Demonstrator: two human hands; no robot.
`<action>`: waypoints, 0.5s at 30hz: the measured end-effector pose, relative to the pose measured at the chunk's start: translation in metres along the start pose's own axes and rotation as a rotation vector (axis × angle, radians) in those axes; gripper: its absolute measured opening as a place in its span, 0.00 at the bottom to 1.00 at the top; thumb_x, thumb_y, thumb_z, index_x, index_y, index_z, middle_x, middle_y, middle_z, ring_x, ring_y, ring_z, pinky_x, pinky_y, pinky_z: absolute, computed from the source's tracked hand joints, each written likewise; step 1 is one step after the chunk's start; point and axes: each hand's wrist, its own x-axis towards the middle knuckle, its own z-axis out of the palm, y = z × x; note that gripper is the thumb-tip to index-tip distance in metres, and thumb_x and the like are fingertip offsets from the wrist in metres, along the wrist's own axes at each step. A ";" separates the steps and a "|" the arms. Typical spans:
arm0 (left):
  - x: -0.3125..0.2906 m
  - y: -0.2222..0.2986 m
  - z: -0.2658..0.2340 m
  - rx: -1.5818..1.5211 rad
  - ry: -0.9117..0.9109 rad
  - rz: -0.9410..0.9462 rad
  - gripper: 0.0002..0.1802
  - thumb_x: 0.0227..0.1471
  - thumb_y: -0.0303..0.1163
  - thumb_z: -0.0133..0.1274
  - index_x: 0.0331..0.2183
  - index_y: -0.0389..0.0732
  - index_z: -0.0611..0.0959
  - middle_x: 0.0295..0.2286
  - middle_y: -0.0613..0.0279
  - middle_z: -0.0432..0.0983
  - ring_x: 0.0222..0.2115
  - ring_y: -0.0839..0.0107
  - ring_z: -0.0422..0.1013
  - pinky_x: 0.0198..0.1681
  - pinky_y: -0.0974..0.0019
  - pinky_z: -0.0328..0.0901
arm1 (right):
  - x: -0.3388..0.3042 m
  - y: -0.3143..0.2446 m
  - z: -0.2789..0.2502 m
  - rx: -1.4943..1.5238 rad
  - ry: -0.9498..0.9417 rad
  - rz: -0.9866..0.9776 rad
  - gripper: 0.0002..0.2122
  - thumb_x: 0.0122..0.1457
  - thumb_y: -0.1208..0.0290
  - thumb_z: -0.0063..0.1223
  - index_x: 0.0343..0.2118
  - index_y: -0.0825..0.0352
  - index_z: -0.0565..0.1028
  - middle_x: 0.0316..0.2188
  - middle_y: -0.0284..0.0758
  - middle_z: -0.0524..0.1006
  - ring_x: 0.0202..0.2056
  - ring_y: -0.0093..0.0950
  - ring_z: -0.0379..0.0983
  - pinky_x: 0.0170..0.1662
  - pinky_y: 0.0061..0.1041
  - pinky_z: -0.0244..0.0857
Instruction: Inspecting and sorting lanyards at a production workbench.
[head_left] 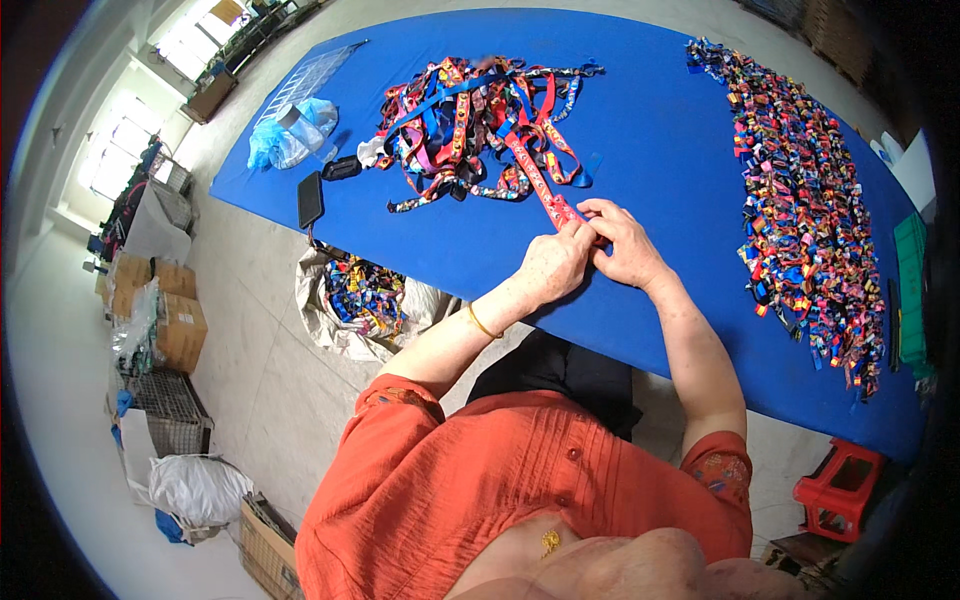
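Note:
Near the front edge of the blue-covered table, my left hand (556,264) is closed on a red patterned strap (541,188). My right hand (628,245) meets it from the right, its bent fingers pinching the same strap close to the left fingertips. What lies between the fingers is partly hidden. From my hands the strap runs away into a tangled pile of colourful printed straps (462,115), mostly red, blue, yellow and black.
On the right of the table (660,130) lies a long, dense band of small colourful strap bundles (800,200). Left of the pile are a phone (311,199) and a blue plastic bag (292,135). Below stands an open sack of straps (362,295); a red stool (840,490) is lower right.

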 end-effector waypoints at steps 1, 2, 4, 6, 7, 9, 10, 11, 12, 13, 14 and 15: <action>-0.001 -0.002 0.000 -0.002 0.005 -0.004 0.10 0.53 0.27 0.51 0.39 0.41 0.74 0.32 0.52 0.73 0.27 0.52 0.75 0.26 0.54 0.71 | 0.000 -0.002 -0.002 -0.003 -0.004 -0.008 0.12 0.43 0.78 0.58 0.34 0.67 0.75 0.52 0.41 0.72 0.53 0.42 0.68 0.55 0.38 0.63; -0.002 -0.006 -0.001 -0.074 0.007 0.004 0.09 0.53 0.28 0.52 0.38 0.40 0.74 0.31 0.51 0.74 0.28 0.50 0.75 0.28 0.53 0.70 | -0.002 -0.002 -0.003 -0.005 -0.009 -0.010 0.12 0.43 0.78 0.58 0.34 0.67 0.75 0.52 0.41 0.72 0.53 0.42 0.68 0.55 0.38 0.63; -0.003 -0.011 -0.003 -0.148 0.012 0.011 0.08 0.53 0.29 0.52 0.37 0.40 0.75 0.30 0.50 0.74 0.29 0.49 0.75 0.30 0.52 0.70 | -0.009 -0.001 -0.008 0.087 -0.050 0.021 0.06 0.48 0.75 0.59 0.28 0.68 0.72 0.50 0.41 0.73 0.54 0.41 0.67 0.55 0.37 0.63; -0.005 -0.015 -0.008 -0.160 -0.111 -0.021 0.07 0.55 0.32 0.53 0.34 0.38 0.77 0.29 0.48 0.75 0.31 0.48 0.74 0.34 0.52 0.69 | -0.015 -0.001 -0.016 0.073 -0.052 -0.018 0.07 0.50 0.74 0.59 0.26 0.68 0.72 0.48 0.42 0.74 0.54 0.42 0.67 0.56 0.37 0.62; -0.007 -0.016 -0.011 -0.162 -0.108 -0.023 0.07 0.55 0.32 0.53 0.34 0.38 0.77 0.29 0.48 0.75 0.31 0.48 0.74 0.34 0.52 0.69 | -0.019 -0.002 -0.021 0.062 -0.052 -0.056 0.08 0.51 0.73 0.59 0.24 0.68 0.71 0.46 0.42 0.75 0.54 0.42 0.67 0.56 0.38 0.62; -0.013 -0.018 -0.020 -0.240 -0.185 0.027 0.09 0.56 0.33 0.53 0.33 0.36 0.77 0.28 0.46 0.75 0.32 0.47 0.74 0.36 0.52 0.68 | -0.031 -0.005 -0.033 0.081 -0.080 -0.035 0.10 0.54 0.73 0.58 0.21 0.69 0.69 0.44 0.43 0.76 0.54 0.43 0.68 0.55 0.38 0.62; -0.016 -0.019 -0.024 -0.247 -0.186 0.026 0.09 0.56 0.33 0.53 0.33 0.36 0.77 0.28 0.46 0.75 0.32 0.47 0.74 0.36 0.52 0.68 | -0.039 -0.010 -0.042 0.024 -0.068 -0.005 0.11 0.54 0.72 0.58 0.21 0.69 0.69 0.44 0.43 0.76 0.53 0.42 0.69 0.55 0.38 0.62; -0.020 -0.021 -0.030 -0.236 -0.221 0.034 0.10 0.56 0.34 0.53 0.33 0.36 0.77 0.28 0.46 0.75 0.32 0.47 0.74 0.36 0.52 0.68 | -0.048 -0.016 -0.050 -0.031 -0.059 0.022 0.11 0.54 0.72 0.58 0.21 0.69 0.68 0.43 0.43 0.76 0.52 0.42 0.69 0.55 0.38 0.62; -0.024 -0.024 -0.035 -0.226 -0.257 0.041 0.10 0.57 0.34 0.52 0.34 0.36 0.77 0.28 0.46 0.75 0.32 0.47 0.74 0.37 0.52 0.68 | -0.058 -0.023 -0.058 -0.030 -0.067 0.024 0.11 0.54 0.72 0.58 0.21 0.69 0.68 0.43 0.43 0.76 0.52 0.42 0.69 0.55 0.38 0.62; -0.029 -0.029 -0.039 -0.232 -0.258 0.039 0.10 0.57 0.34 0.52 0.34 0.36 0.77 0.28 0.46 0.75 0.32 0.47 0.74 0.37 0.52 0.68 | -0.070 -0.031 -0.068 -0.025 -0.029 0.091 0.11 0.54 0.73 0.58 0.21 0.70 0.68 0.42 0.43 0.76 0.51 0.42 0.70 0.54 0.37 0.63; -0.034 -0.035 -0.043 -0.226 -0.265 0.030 0.11 0.57 0.35 0.52 0.33 0.36 0.77 0.28 0.46 0.75 0.32 0.47 0.74 0.36 0.52 0.68 | -0.083 -0.038 -0.075 -0.018 0.005 0.156 0.11 0.54 0.73 0.58 0.21 0.70 0.68 0.41 0.44 0.76 0.50 0.43 0.71 0.53 0.37 0.64; -0.040 -0.041 -0.048 -0.219 -0.273 0.019 0.11 0.58 0.36 0.52 0.33 0.36 0.77 0.27 0.46 0.75 0.32 0.47 0.73 0.35 0.52 0.68 | -0.096 -0.041 -0.080 -0.016 -0.005 0.159 0.11 0.54 0.73 0.58 0.21 0.70 0.68 0.41 0.44 0.76 0.50 0.43 0.71 0.53 0.37 0.64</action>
